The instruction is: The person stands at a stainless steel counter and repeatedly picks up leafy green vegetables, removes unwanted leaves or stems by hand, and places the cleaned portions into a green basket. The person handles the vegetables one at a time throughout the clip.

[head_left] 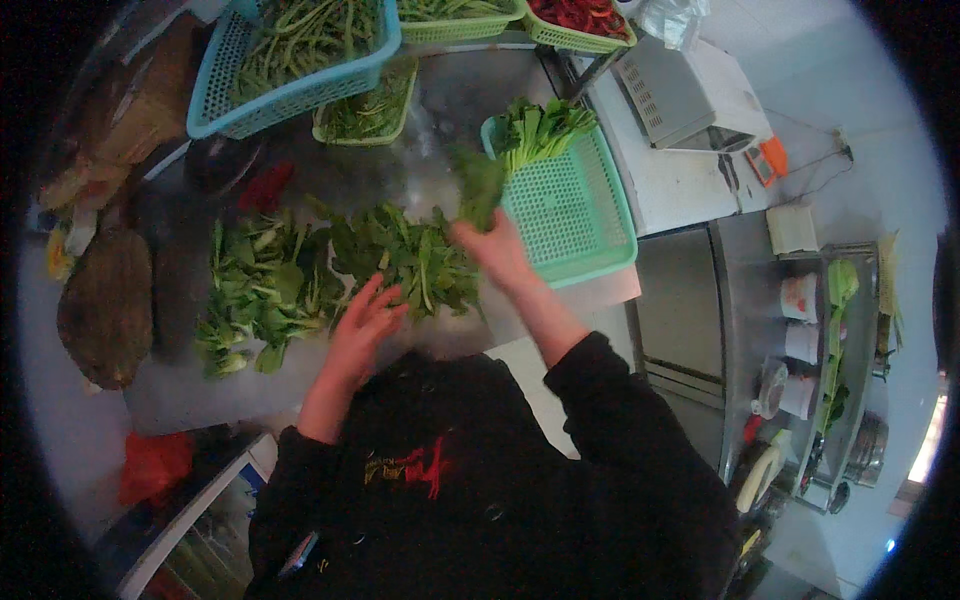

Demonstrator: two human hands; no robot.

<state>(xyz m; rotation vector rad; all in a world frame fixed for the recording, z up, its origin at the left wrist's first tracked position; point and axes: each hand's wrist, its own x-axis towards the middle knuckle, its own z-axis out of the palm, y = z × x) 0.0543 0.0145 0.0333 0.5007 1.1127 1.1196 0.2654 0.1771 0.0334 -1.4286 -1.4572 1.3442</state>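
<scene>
My right hand (495,251) grips a bunch of leafy greens (480,180), blurred, at the left edge of a mint-green perforated plastic basket (566,206). More greens with pale stalks (544,139) lie in the far end of that basket, leaves pointing away from me. My left hand (366,319) has its fingers apart at the near edge of a loose pile of greens (405,259) on the steel table (442,334); whether the fingertips touch the leaves I cannot tell. Left of it spreads another heap of greens (262,289), some with pale stem bases.
Behind stand a blue basket of long beans (300,52), a small yellow-green basket of greens (364,120) and a basket of red peppers (577,19). A microwave oven (690,94) is at right. A large brown object (109,307) sits at left. Shelves (847,360) hold white tubs.
</scene>
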